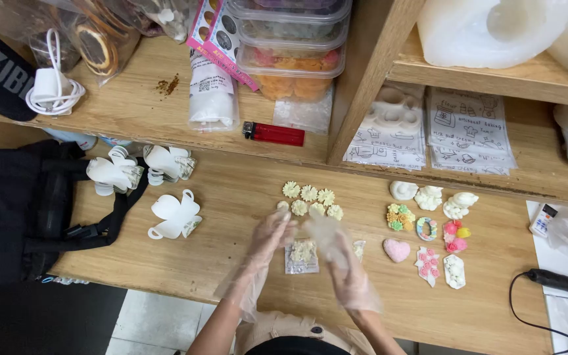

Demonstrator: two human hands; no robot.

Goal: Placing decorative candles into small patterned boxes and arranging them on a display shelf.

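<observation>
A wooden desk carries cream flower pieces at centre, coloured ornaments at right, white paper holders and a black bag at left.

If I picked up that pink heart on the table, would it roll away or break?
The pink heart looks flat-bottomed and lies flat on the wooden table, so it probably would not roll. It is small, so likely light. It looks moulded like the little flowers nearby, so it may chip if dropped.
</observation>
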